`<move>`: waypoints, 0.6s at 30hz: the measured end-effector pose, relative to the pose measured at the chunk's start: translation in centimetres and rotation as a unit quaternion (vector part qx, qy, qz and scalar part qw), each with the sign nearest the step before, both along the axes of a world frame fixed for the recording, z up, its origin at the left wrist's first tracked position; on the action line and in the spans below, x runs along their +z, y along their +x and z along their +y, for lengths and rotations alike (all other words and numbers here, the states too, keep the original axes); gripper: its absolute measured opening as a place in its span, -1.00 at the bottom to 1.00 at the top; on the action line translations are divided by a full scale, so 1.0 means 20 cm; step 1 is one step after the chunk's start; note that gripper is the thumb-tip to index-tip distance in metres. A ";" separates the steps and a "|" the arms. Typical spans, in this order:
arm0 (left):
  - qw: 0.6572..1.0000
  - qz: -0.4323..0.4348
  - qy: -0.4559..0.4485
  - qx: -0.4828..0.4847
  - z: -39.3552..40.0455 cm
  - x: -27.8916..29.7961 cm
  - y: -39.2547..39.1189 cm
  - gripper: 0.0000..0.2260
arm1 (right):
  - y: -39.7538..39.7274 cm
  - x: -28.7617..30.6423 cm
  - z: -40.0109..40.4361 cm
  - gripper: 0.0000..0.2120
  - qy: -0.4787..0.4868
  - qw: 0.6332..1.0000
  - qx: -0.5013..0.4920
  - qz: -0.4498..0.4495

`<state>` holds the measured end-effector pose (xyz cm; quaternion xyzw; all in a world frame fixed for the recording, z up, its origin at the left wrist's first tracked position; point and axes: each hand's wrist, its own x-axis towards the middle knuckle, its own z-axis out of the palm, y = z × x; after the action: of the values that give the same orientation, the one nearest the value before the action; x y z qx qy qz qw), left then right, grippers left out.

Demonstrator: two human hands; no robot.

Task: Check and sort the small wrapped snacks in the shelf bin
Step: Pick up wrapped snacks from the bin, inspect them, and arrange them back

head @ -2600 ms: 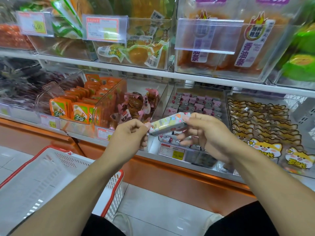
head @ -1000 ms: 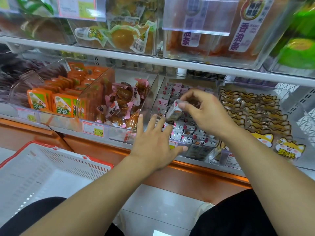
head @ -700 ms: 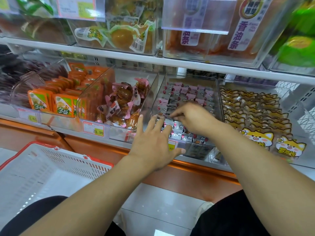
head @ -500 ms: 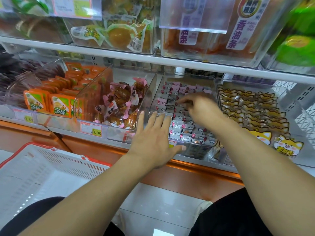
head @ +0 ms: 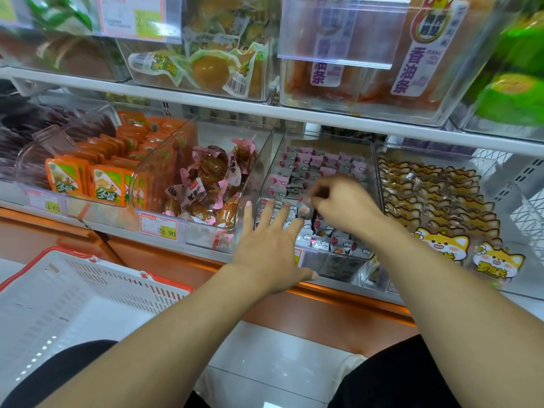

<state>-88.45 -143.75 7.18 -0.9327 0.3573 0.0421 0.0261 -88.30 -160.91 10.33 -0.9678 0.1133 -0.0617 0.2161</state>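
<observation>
A clear plastic shelf bin (head: 369, 262) on the lower shelf holds several small grey and pink wrapped snacks (head: 312, 164) in rows. My right hand (head: 344, 201) is inside the bin, fingers curled, pinching one small wrapped snack (head: 306, 212) at its fingertips just above the rows. My left hand (head: 272, 245) lies spread with straight fingers against the bin's front left wall, thumb out to the right. It holds nothing.
Left of the bin stands a bin of brown pink-wrapped snacks (head: 212, 184), then orange packets (head: 103, 184). Right of it lie cat-printed packets (head: 435, 201). A white basket with red rim (head: 73, 298) sits low at left. An upper shelf (head: 265, 111) overhangs the bins.
My right hand put the earlier snack back into the bin, reached deeper, then drew back toward the front with one small snack pinched. My left hand stayed spread on the bin front.
</observation>
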 end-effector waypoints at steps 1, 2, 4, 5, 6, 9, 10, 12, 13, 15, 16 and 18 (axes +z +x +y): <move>1.000 0.000 -0.002 0.000 0.00 0.00 0.00 -0.07 | -0.01 0.01 -0.01 -0.89 0.041 0.998 -0.014 -0.040; 1.000 0.002 -0.003 -0.001 0.00 0.00 0.00 -0.07 | -0.03 0.02 -0.01 -0.86 0.085 0.992 -0.036 -0.088; 1.000 0.016 -0.015 0.000 0.01 0.01 0.00 -0.10 | -0.06 0.07 -0.03 -0.82 0.187 0.959 -0.096 -0.189; 0.999 0.027 -0.036 0.000 0.01 0.02 0.00 -0.14 | -0.08 0.09 -0.03 -0.83 0.245 0.932 -0.127 -0.234; 0.997 0.037 -0.073 0.000 0.02 0.04 0.00 -0.21 | -0.10 0.12 -0.03 -0.86 0.313 0.899 -0.153 -0.266; 0.962 0.056 -0.266 0.036 0.08 0.10 -0.01 -0.46 | -0.16 0.16 -0.01 -0.90 0.516 0.791 -0.179 -0.274; 0.940 0.071 -0.327 0.068 0.11 0.13 -0.01 -0.53 | -0.18 0.16 0.00 -0.90 0.564 0.765 -0.178 -0.256; 0.878 0.156 -0.432 0.137 0.17 0.19 0.00 -0.64 | -0.22 0.17 0.03 -0.94 0.635 0.726 -0.168 -0.205; 0.831 0.227 -0.482 0.161 0.20 0.20 0.00 -0.69 | -0.23 0.17 0.05 -0.93 0.658 0.714 -0.159 -0.178; 0.730 0.344 -0.563 0.180 0.23 0.23 0.01 -0.75 | -0.25 0.16 0.08 -0.87 0.686 0.702 -0.134 -0.134; 0.693 0.368 -0.591 0.186 0.24 0.23 0.01 -0.79 | -0.25 0.16 0.10 -0.87 0.693 0.700 -0.124 -0.119; 0.647 0.376 -0.630 0.207 0.26 0.22 0.02 -0.83 | -0.26 0.16 0.10 -0.90 0.699 0.700 -0.110 -0.097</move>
<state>-88.01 -138.60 11.55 -0.6786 0.0742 0.1579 -0.7135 -93.45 -158.88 13.45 -0.5077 0.2080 -0.0812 0.8321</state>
